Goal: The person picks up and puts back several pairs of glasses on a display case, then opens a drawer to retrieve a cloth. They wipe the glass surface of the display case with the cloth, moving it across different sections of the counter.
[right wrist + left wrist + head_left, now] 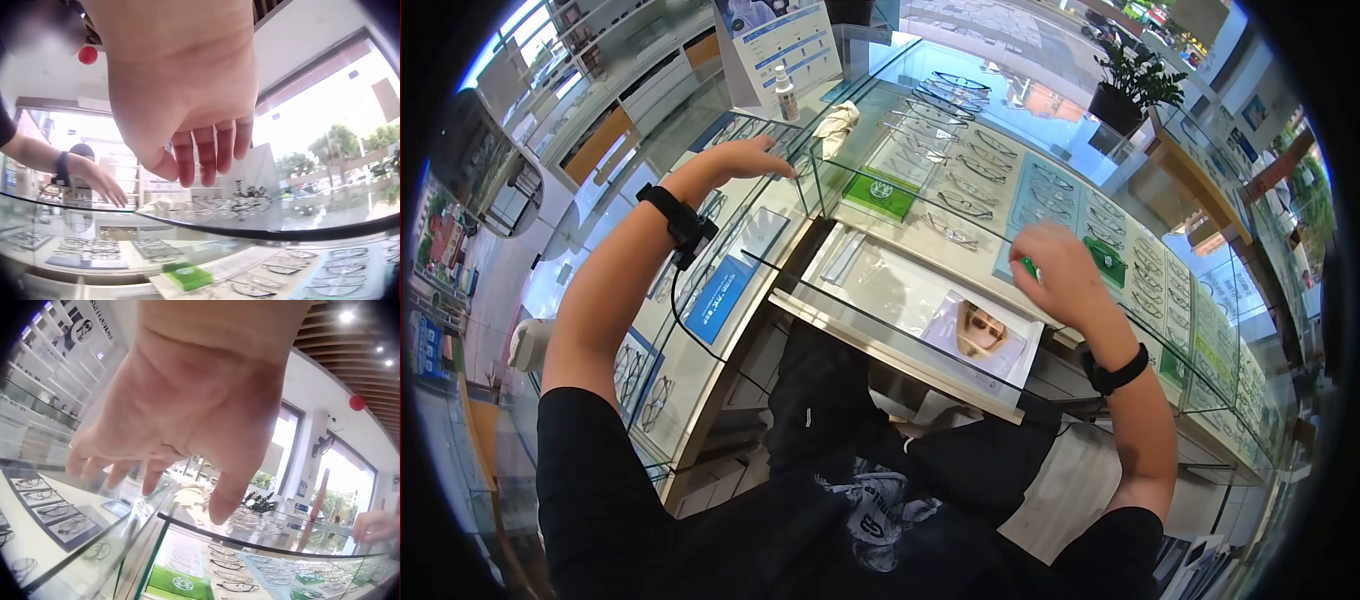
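You are holding your left hand (730, 167) out over the glass counter (920, 250), its fingers released and gripping nothing. A crumpled cloth (836, 128) is lying on the glass near them, by a small bottle (786, 95). Your right hand (1062, 272) is hovering over rows of eyeglasses (965, 206), fingers bending loosely, also empty. A drawer (900, 358) is standing open below.

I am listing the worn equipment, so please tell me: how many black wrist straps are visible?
2. The left strap is just behind the left hand; the right strap is just behind the right hand. Neither is hidden, and no third one shows.
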`<action>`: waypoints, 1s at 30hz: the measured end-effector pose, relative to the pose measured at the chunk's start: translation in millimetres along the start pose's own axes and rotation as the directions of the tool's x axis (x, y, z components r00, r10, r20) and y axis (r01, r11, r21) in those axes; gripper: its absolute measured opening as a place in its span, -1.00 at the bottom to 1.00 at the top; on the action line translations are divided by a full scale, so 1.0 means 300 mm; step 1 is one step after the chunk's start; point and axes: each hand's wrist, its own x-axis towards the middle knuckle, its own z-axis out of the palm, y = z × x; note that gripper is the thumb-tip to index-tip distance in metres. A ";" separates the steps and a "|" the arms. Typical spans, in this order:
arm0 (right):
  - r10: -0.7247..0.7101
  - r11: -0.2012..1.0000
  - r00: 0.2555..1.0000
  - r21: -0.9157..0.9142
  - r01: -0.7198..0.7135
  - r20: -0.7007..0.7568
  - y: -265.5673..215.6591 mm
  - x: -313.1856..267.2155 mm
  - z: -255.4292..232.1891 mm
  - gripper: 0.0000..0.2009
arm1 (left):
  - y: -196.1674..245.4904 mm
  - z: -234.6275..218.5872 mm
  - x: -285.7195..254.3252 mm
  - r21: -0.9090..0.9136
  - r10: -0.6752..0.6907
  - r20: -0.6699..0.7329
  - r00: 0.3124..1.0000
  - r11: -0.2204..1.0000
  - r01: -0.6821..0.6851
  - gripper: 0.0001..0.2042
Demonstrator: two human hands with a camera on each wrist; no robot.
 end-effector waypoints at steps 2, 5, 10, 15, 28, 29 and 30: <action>0.098 0.988 0.988 -0.104 -0.111 -0.121 0.095 -0.063 -0.073 -0.93 | 0.027 0.010 -0.057 0.122 0.236 -0.004 0.972 0.965 -0.233 -0.30; 0.266 0.937 0.946 -0.181 -0.299 -0.185 0.295 -0.206 -0.077 -0.87 | 0.138 0.037 -0.126 0.121 0.514 0.023 0.857 0.850 -0.513 -0.47; 0.480 0.809 0.826 -0.216 -0.547 -0.296 0.520 -0.392 0.046 -0.56 | 0.415 0.059 -0.187 0.455 0.762 0.055 0.646 0.556 -0.695 -0.69; 0.507 0.774 0.777 -0.200 -0.601 -0.374 0.516 -0.411 0.086 -0.51 | 0.557 0.106 -0.076 0.614 0.790 0.073 0.609 0.445 -0.651 -0.78; 0.584 0.740 0.716 -0.112 -0.663 -0.382 0.466 -0.394 0.063 -0.53 | 0.611 0.180 0.296 0.777 0.779 0.214 0.589 0.230 -0.587 -0.91; 0.589 0.736 0.711 -0.108 -0.668 -0.383 0.464 -0.394 0.062 -0.53 | 0.608 0.179 0.311 0.776 0.779 0.221 0.587 0.224 -0.589 -0.91; 0.587 0.738 0.712 -0.109 -0.666 -0.385 0.463 -0.393 0.060 -0.54 | 0.607 0.178 0.316 0.755 0.773 0.217 0.596 0.254 -0.604 -0.92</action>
